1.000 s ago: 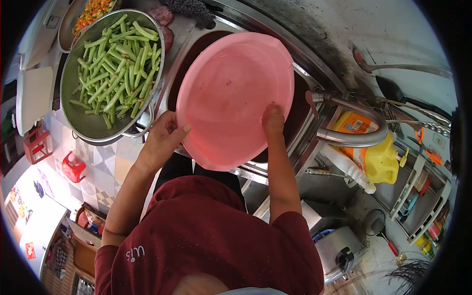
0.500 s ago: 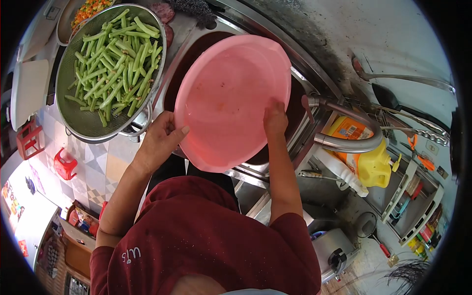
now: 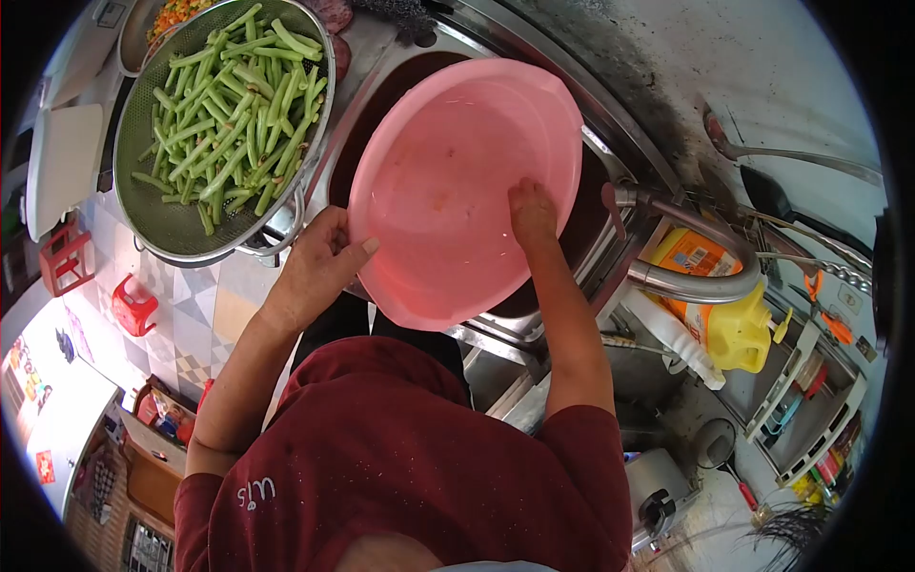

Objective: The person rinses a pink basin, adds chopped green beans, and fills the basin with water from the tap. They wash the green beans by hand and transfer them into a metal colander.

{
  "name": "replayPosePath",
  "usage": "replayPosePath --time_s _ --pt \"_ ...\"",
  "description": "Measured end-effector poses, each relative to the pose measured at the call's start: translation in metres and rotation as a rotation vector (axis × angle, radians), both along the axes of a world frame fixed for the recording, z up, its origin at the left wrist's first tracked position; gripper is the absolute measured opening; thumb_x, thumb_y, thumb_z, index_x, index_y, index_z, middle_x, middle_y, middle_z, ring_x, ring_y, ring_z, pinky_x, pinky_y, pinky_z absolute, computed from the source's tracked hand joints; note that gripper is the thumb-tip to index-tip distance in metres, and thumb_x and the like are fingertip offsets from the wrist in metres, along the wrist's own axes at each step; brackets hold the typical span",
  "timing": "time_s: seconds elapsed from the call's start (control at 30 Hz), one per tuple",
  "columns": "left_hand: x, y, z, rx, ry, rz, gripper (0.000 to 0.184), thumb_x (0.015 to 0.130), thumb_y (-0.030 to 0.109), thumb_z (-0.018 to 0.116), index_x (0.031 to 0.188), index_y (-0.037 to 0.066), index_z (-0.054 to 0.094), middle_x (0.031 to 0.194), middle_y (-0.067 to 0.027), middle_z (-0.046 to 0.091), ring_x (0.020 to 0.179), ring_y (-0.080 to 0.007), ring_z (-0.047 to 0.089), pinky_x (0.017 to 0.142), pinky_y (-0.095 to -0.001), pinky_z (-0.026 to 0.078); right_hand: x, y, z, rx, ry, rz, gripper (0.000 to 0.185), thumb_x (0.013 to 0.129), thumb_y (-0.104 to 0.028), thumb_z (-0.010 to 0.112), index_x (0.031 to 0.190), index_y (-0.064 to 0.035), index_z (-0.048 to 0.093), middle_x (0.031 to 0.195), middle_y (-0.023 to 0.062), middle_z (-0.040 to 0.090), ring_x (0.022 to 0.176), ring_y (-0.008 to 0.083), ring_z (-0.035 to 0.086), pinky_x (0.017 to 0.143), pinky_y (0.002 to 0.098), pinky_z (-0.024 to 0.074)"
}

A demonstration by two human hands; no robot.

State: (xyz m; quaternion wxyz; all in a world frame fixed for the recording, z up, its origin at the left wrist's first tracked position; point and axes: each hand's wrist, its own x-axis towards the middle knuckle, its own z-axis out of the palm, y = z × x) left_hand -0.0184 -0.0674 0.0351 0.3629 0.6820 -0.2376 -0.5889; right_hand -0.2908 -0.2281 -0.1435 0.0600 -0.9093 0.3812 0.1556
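A pink plastic basin [image 3: 429,181] is tilted over the sink [image 3: 376,114], with a little water and some small dark specks inside. My left hand [image 3: 324,259] grips its left rim, thumb on the inner side and fingers behind the wall. Inside the basin, near its right wall, is my right hand [image 3: 532,214]. Its fingers are slightly apart against the pink surface, and I see nothing held in them. To the left, a metal colander [image 3: 129,181] holds cut green beans [image 3: 229,124].
A curved steel faucet [image 3: 696,284] reaches in from the right of the sink. Beside it stands a yellow detergent jug [image 3: 734,334]. Utensils, among them a ladle [image 3: 791,157], hang along the wall. A bowl of diced vegetables [image 3: 176,17] is at top left.
My right hand has shifted slightly up and its fingers look more spread. The surroundings have shifted a little to the right in view. My left hand keeps its hold on the rim.
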Motion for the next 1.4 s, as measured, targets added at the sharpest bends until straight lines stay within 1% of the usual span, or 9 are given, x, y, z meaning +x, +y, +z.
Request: replayPosePath --time_s 0.33,0.4,0.5,0.9,1.03,1.13,1.2,1.33,1.4 --pt "0.002 0.002 -0.006 0.003 -0.021 -0.01 0.026 0.081 0.019 0.061 0.094 0.0 0.05 0.075 -0.001 0.051 0.069 -0.0075 0.045 0.062 -0.022 0.039 -0.008 -0.004 -0.018 0.239 -0.163 -0.224 0.012 0.076 -0.002 0.053 0.086 -0.0004 0.058 0.084 0.0114 0.059 0.073 0.0237 0.059 0.064 0.0329 0.0504" --pt "0.001 0.0 -0.002 0.006 -0.024 -0.017 0.026 0.081 0.019 0.061 0.094 0.0 0.05 0.075 -0.0009 0.051 0.069 -0.0078 0.046 0.063 -0.0223 0.04 0.011 -0.009 0.009 0.955 -0.516 -0.987 0.014 0.08 -0.004 0.053 0.092 0.0024 0.059 0.077 0.0086 0.059 0.06 0.0175 0.057 0.058 0.029 0.05" --pt "0.003 0.002 -0.006 -0.001 -0.001 -0.04 0.03 0.082 0.02 0.06 0.1 0.0 0.048 0.079 -0.0014 0.053 0.069 -0.0065 0.048 0.057 -0.0198 0.04 0.034 -0.004 0.007 1.048 -0.928 -1.17 0.02 0.08 -0.005 0.057 0.098 0.0035 0.058 0.077 0.0059 0.056 0.062 0.0129 0.055 0.056 0.0259 0.0497" --pt "0.003 0.003 -0.008 0.032 0.001 -0.035 0.029 0.083 0.018 0.06 0.103 0.0 0.048 0.083 -0.0011 0.053 0.072 -0.0062 0.048 0.059 -0.0194 0.04 0.116 -0.011 -0.026 0.889 -0.935 -1.39 0.013 0.078 -0.009 0.055 0.085 0.0021 0.057 0.076 0.0068 0.055 0.064 0.0145 0.053 0.055 0.0276 0.0495" --pt "0.005 0.006 -0.013 0.014 -0.057 -0.083 0.029 0.084 0.017 0.059 0.104 0.0 0.047 0.085 -0.0016 0.053 0.074 -0.0064 0.048 0.062 -0.0197 0.04 0.098 -0.013 -0.137 0.876 -1.021 -1.047 0.012 0.077 -0.01 0.053 0.077 0.001 0.059 0.068 0.0052 0.054 0.061 0.0145 0.052 0.051 0.0275 0.0463" --pt "0.004 0.005 -0.012 0.014 0.0 -0.053 0.029 0.084 0.016 0.058 0.105 -0.001 0.046 0.086 -0.0023 0.053 0.076 -0.0066 0.049 0.063 -0.0203 0.041 0.138 -0.012 -0.068 0.764 -0.899 -1.319 0.022 0.073 -0.011 0.056 0.092 -0.001 0.061 0.082 0.0116 0.061 0.069 0.0214 0.059 0.06 0.0314 0.0475" --pt "0.005 0.006 -0.013 0.03 -0.01 -0.072 0.03 0.084 0.016 0.057 0.106 -0.001 0.046 0.086 -0.0024 0.053 0.076 -0.0065 0.049 0.063 -0.0207 0.041 0.147 -0.012 -0.087 0.4 -0.992 -1.233 0.013 0.071 -0.007 0.052 0.07 0.002 0.062 0.063 0.0063 0.057 0.051 0.0155 0.052 0.044 0.0276 0.0416" --pt "0.005 0.008 -0.018 -0.017 -0.029 -0.069 0.029 0.085 0.016 0.057 0.105 -0.001 0.046 0.084 -0.0024 0.053 0.074 -0.0067 0.049 0.063 -0.0206 0.041 0.15 -0.017 -0.066 0.376 -0.947 -1.163 0.012 0.069 -0.005 0.053 0.071 0.0027 0.062 0.066 0.0072 0.059 0.052 0.0147 0.053 0.042 0.0278 0.0406" --pt "0.005 0.003 -0.008 0.035 -0.001 -0.066 0.028 0.085 0.017 0.057 0.103 -0.001 0.047 0.082 -0.0022 0.053 0.072 -0.0068 0.049 0.061 -0.0206 0.041 0.148 -0.019 -0.059 0.716 -0.971 -1.246 0.011 0.069 -0.004 0.053 0.072 0.0025 0.061 0.066 0.0078 0.058 0.055 0.0148 0.053 0.044 0.0274 0.0413"
